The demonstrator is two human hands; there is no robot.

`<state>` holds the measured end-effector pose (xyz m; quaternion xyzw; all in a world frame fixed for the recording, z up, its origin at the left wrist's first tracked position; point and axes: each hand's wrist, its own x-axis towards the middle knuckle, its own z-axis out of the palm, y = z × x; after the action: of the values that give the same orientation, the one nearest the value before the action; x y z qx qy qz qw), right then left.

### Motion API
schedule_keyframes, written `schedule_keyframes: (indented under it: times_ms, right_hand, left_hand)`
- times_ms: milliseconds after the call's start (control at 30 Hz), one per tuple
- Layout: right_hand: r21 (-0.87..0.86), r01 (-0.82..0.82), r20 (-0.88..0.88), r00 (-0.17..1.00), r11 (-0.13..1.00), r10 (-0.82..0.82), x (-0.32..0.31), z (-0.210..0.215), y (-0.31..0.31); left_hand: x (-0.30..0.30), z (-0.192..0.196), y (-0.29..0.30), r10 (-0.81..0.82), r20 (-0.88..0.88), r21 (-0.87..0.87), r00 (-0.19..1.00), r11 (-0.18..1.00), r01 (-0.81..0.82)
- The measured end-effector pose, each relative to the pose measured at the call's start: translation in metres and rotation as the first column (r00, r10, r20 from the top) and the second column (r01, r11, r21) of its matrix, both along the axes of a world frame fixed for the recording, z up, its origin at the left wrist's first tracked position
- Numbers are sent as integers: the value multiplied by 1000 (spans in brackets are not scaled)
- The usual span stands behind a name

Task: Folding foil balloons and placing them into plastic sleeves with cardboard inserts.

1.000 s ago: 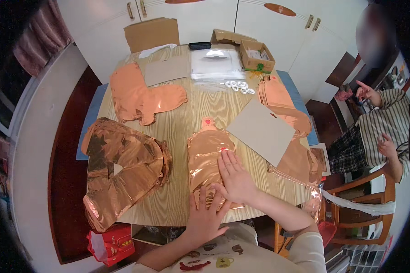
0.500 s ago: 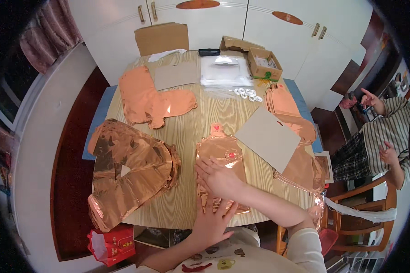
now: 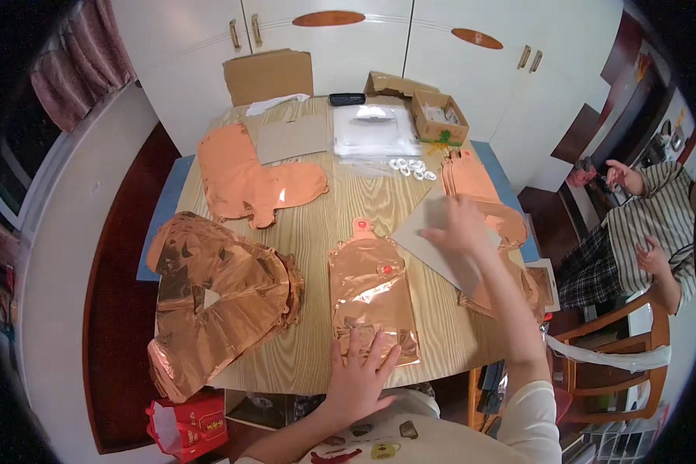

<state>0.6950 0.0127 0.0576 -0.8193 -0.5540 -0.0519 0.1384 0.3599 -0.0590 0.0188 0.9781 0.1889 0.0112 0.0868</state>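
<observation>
A flat, folded rose-gold foil balloon lies in front of me, with a rounded tab at its far end and a small red mark on it. My left hand rests on its near end, palm down and fingers spread. To the right, my right hand is over a grey cardboard sheet, thumb held away from the fingers; their tips are partly hidden. The sheet lies at a slant, partly over more flat foil balloons.
Foil stacks lie at left, far left and far right. Toward the back are another cardboard sheet, clear plastic bags, white rings and a small box. A person is at the right.
My right hand has left the centre foil balloon and moved right and away to the cardboard sheet. My left hand remains on the balloon. The view has shifted slightly.
</observation>
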Motion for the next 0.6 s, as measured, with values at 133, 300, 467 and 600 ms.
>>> schedule_keyframes:
  times_ms: [133, 300, 467, 600]
  right_hand:
    - [-219, 172, -22, 983, 961, -181, 82, -26, -26]
    - [-283, 126, -104, 981, 951, -161, 96, -28, -22]
    - [57, 45, -285, 958, 997, -27, 97, -4, -22]
    - [380, -35, -371, 909, 924, 187, 75, 42, -29]
  left_hand:
    - [2, 1, -1, -11, 6, 0, 1000, 1000, 11]
    - [-1, -1, -2, 6, 37, -2, 999, 1000, -6]
    - [-1, -5, -3, 3, 79, 15, 997, 1000, -5]
    - [-2, -6, -4, 0, 77, 37, 997, 999, -3]
